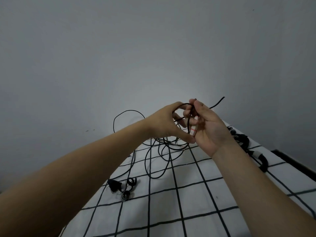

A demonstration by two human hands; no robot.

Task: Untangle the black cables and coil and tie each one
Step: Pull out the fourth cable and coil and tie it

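Loops of black cable (pixel 188 124) sit between my hands. My left hand (pixel 162 124) curls round one loop, and my right hand (pixel 210 129) pinches the cable with a white tag (pixel 194 131). The rest lies tangled on the checked sheet (pixel 188 194). I think I should make each loop the same size, pull slowly, and keep my pinch tight.

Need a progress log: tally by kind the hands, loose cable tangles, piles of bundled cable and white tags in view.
Hands: 2 (left hand, right hand, both gripping cable)
Loose cable tangle: 1, strand count unclear
Piles of bundled cable: 2 (left pile, right pile)
White tag: 1, in the right hand
Total: 6
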